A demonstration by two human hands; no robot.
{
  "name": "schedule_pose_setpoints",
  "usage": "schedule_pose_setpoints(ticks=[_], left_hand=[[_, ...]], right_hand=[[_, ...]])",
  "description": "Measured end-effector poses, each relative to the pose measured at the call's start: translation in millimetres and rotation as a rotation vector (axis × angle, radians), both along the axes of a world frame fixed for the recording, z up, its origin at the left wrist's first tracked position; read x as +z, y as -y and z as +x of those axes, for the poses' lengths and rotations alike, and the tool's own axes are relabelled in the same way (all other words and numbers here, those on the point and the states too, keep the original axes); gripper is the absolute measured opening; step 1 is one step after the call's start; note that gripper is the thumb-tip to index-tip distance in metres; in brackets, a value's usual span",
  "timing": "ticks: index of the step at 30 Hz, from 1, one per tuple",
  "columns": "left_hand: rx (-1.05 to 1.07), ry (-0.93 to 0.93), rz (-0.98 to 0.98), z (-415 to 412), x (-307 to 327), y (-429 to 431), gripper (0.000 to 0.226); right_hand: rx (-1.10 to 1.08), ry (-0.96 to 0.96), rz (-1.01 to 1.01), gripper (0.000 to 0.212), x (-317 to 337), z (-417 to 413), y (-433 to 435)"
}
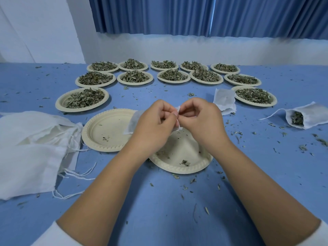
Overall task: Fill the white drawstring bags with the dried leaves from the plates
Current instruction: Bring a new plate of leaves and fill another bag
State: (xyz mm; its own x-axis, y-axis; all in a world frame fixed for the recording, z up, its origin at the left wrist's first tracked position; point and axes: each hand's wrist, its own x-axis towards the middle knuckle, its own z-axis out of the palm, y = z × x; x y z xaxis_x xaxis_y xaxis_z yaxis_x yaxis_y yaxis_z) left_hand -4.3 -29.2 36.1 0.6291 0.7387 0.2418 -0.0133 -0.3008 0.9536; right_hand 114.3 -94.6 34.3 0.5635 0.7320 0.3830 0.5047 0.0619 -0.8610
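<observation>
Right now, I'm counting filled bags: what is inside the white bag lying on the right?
Dried leaves show at the open mouth of the white bag; its cloth hides how full it is.

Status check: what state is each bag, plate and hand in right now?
Left hand: pinches held bag's mouth.
Right hand: pinches it too.
Held bag: flat, looks empty.
Bag at right: filled, mouth open.
Two near plates: nearly empty.
Full plates: heaped with leaves.
</observation>
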Motion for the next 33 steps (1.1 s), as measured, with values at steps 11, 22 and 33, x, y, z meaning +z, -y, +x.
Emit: schedule_pose_setpoints(ticks=[11, 22, 33], left_hand=[[-0.016, 0.078, -0.139, -1, 6, 3, 0.010], [0.049, 0.156, -0.300, -7, 13, -5, 0.014], [-0.060, 0.201, -0.304, -10, 15, -6, 0.019]], right_hand=[[-0.039, -0.007, 0.047, 0.027, -1, -2, -1], [0.211, -0.034, 0.062, 0.017, 8, 0, 5], [0.156, -0.186, -0.166, 0.054, 5, 8, 4]])
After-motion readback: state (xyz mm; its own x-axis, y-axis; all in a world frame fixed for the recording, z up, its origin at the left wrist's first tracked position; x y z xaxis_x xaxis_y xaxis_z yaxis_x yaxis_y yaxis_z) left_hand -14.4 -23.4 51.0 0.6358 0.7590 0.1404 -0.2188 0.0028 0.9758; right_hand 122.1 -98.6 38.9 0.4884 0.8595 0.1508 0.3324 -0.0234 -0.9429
